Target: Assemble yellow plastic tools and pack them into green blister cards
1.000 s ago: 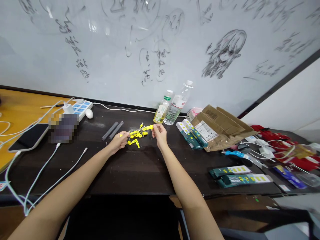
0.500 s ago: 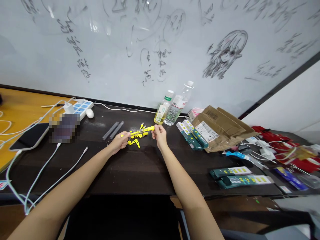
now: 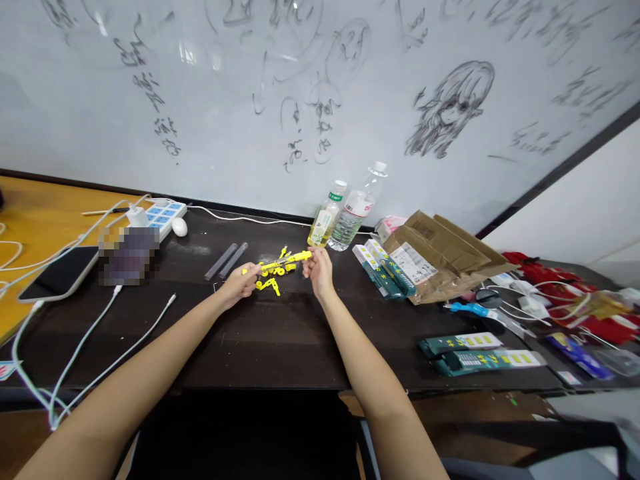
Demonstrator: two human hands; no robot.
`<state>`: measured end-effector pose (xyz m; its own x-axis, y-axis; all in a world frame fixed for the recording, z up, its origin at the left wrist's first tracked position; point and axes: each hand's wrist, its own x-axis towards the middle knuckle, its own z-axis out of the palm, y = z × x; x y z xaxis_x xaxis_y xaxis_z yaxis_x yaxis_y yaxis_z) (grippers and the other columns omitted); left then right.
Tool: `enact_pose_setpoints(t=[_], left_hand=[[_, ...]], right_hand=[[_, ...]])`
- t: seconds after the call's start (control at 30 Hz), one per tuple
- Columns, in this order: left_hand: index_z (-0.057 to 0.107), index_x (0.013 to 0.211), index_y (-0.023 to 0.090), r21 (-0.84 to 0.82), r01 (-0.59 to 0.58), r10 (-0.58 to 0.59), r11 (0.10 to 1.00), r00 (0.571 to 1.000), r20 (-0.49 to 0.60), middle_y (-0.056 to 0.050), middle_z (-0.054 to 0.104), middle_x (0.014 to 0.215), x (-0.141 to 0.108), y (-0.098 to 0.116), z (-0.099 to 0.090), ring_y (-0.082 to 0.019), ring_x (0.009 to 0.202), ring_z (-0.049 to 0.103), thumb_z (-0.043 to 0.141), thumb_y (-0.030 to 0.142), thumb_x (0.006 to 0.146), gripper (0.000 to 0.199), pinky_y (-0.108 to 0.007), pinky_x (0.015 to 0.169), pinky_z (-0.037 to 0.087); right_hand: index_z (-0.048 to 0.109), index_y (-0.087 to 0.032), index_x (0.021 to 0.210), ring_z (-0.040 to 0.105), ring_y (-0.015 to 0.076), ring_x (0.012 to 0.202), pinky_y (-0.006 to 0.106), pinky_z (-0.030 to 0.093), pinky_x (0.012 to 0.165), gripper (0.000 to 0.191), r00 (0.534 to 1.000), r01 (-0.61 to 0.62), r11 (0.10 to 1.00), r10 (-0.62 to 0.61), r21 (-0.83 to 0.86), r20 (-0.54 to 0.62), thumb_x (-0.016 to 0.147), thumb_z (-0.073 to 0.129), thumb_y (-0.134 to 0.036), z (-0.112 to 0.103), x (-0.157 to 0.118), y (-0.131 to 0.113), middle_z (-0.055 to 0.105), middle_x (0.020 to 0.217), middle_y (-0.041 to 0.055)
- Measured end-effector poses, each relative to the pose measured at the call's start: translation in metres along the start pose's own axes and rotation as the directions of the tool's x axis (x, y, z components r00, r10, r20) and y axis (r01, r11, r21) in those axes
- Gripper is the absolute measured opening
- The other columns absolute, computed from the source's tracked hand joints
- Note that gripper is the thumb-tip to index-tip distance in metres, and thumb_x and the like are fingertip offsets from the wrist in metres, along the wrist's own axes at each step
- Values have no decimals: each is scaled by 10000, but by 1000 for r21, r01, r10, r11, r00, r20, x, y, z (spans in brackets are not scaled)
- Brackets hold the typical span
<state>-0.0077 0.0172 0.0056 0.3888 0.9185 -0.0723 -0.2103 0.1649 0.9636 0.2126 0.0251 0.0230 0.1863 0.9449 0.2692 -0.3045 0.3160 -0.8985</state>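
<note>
A slim yellow stick (image 3: 302, 257), with a thin see-through or metallic middle part, spans the space between my hands above the dark table. My left hand (image 3: 240, 285) is closed round its left end. At the right end, the fingertips of my right hand (image 3: 319, 272) pinch the yellow tip. Beneath the stick lie several small yellow plastic parts (image 3: 271, 285), partly hidden by it. Two clear tubes (image 3: 227, 261) rest side by side left of these parts.
Behind my right hand stand a bottle of yellow drink (image 3: 325, 223) and a water bottle (image 3: 354, 213). Green-and-white boxes (image 3: 383, 270) and a brown paper parcel (image 3: 435, 260) are at right. Phones, white cables and a power strip (image 3: 165, 217) are at left.
My right fingers have shifted slightly at the yellow tip, and more of the tip shows. My left hand has hardly moved.
</note>
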Motion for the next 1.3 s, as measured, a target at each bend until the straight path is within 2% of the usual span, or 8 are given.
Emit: enact_pose_setpoints(t=[0.23, 0.4, 0.57, 0.77, 0.9, 1.07, 1.2, 1.3], left_hand=[[469, 768, 189, -11, 4, -5, 1000, 1000, -7, 128, 189, 460, 0, 0, 0, -13, 334, 156, 655, 550, 736, 407, -126, 324, 87], [475, 774, 186, -6, -2, 2, 1000, 1000, -8, 129, 188, 461, 0, 1, 0, -10, 334, 152, 647, 553, 741, 407, -123, 324, 90], [468, 778, 188, -4, 5, -5, 1000, 1000, -12, 130, 193, 463, 0, 0, -1, -11, 333, 155, 646, 559, 739, 414, -121, 318, 88], [476, 783, 180, -12, 9, -9, 1000, 1000, -17, 133, 187, 460, 0, 1, 1, -9, 334, 149, 630, 583, 739, 433, -119, 317, 97], [479, 785, 178, -11, 5, -6, 1000, 1000, -8, 132, 185, 461, 1, 0, -1, -10, 335, 148, 622, 575, 752, 423, -119, 318, 100], [476, 789, 180, -18, 8, -8, 1000, 1000, -6, 133, 182, 459, 2, -1, -1, -12, 334, 143, 625, 572, 751, 421, -120, 315, 91], [476, 780, 178, -14, 8, -8, 1000, 1000, -5, 132, 188, 455, 1, -1, -1, -11, 334, 144, 625, 571, 752, 422, -121, 314, 89], [470, 777, 180, -17, 9, -9, 1000, 1000, -5, 132, 188, 453, 1, -1, -1, -11, 331, 147, 630, 570, 748, 422, -122, 314, 90]], right_hand=[[447, -209, 733, 401, 38, 383, 166, 300, 355, 348, 999, 26, 998, -28, -65, -35, 701, 676, -469, 0, -1, 2, 529, 554, -74], [501, -213, 879, 423, 57, 386, 179, 313, 351, 308, 1000, -7, 1000, 7, 9, 21, 756, 598, -478, 0, -1, 1, 550, 577, -65], [439, -204, 719, 399, 35, 379, 158, 301, 349, 335, 999, 34, 999, -35, -26, -24, 717, 681, -435, 1, -1, 1, 534, 539, -76], [513, -209, 880, 421, 48, 388, 165, 314, 349, 284, 1000, 18, 999, -19, 29, 21, 761, 626, -441, 1, -1, 1, 558, 575, -68], [477, -205, 758, 401, 37, 380, 159, 301, 348, 284, 999, 53, 999, -53, 13, -9, 727, 679, -402, 1, -2, 0, 539, 549, -74], [532, -206, 898, 418, 46, 393, 167, 306, 351, 273, 999, 17, 999, -19, 48, 35, 755, 641, -412, 1, -2, 0, 557, 582, -66], [488, -199, 764, 400, 37, 386, 160, 300, 351, 292, 999, 34, 999, -34, 3, 4, 719, 689, -405, 1, -2, 1, 534, 543, -72], [465, -217, 798, 403, 44, 381, 159, 298, 344, 301, 999, 32, 999, -31, 26, -10, 741, 659, -441, 2, -2, 1, 533, 543, -81]])
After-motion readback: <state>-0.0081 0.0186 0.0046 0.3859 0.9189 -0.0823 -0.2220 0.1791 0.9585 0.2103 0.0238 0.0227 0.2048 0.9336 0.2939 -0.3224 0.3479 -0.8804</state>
